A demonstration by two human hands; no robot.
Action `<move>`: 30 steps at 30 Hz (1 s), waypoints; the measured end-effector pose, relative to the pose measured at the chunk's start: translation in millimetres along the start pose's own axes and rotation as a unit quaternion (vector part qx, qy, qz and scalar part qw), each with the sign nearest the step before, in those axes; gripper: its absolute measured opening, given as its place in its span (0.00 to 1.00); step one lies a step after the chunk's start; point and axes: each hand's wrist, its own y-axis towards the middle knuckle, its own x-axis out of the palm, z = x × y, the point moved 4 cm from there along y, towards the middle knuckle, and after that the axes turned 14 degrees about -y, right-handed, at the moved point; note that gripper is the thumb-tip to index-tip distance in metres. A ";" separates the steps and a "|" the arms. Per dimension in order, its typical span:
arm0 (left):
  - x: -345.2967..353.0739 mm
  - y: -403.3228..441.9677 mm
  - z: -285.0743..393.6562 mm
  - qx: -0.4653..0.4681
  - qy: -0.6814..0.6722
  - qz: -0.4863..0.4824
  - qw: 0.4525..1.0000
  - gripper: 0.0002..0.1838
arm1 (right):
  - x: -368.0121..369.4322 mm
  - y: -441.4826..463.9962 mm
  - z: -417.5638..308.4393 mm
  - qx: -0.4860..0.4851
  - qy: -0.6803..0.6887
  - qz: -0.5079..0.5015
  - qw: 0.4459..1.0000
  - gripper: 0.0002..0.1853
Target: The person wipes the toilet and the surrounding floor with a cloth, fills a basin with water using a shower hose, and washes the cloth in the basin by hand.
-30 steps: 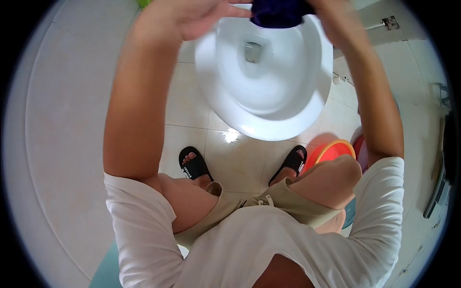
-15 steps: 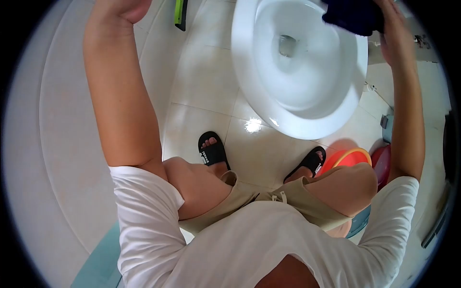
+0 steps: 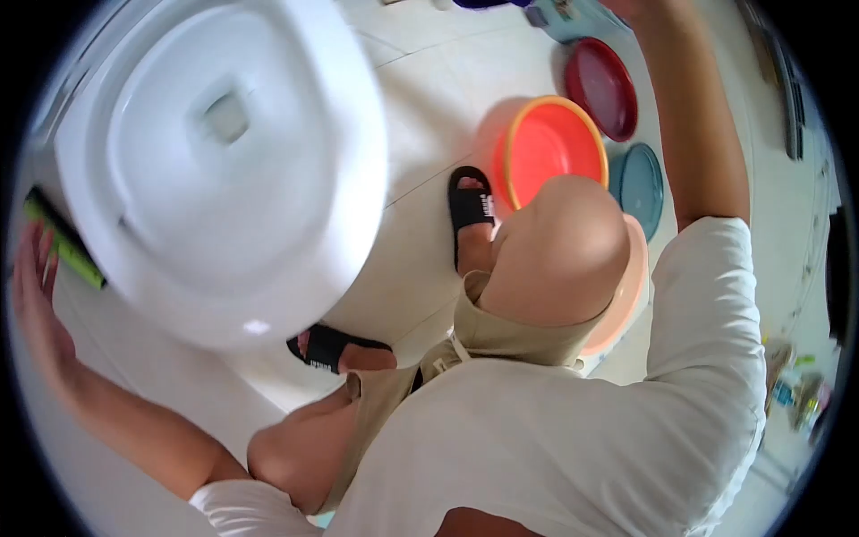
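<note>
Since half a second ago the view has swung round, bringing the white toilet bowl to the upper left; the left hand has come into sight at the far left edge, and the dark purple cloth, earlier by the right hand over the bowl's rim, has slipped almost out of the picture, leaving a sliver at the top edge. The left hand is unclenched, fingers extended, close beside a green and black tool next to the bowl; whether they touch cannot be told. The right hand is mostly cut off at the top, to the right of the cloth; whether it grips anything cannot be told. Near the right knee stand an orange-red basin with a yellow rim, a dark red basin, a teal basin and a peach basin; black sandals rest on pale floor tiles.
</note>
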 end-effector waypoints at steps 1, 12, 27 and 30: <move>4.4 6.5 -3.3 -0.026 -0.020 0.002 0.999 0.27 | -22.2 -7.9 12.9 0.051 -0.010 0.029 0.998 0.12; 51.4 17.5 -27.1 -0.239 0.021 -0.077 0.968 0.38 | -223.9 -121.6 163.3 0.273 -0.036 0.259 0.926 0.20; 79.8 -3.8 -7.7 -0.325 -0.029 -0.132 0.936 0.33 | -150.6 -301.8 192.4 0.375 -0.028 0.320 0.870 0.29; 78.0 -2.9 -11.9 -0.338 -0.073 -0.115 0.931 0.33 | -116.4 -389.6 294.9 0.626 0.064 0.152 0.762 0.40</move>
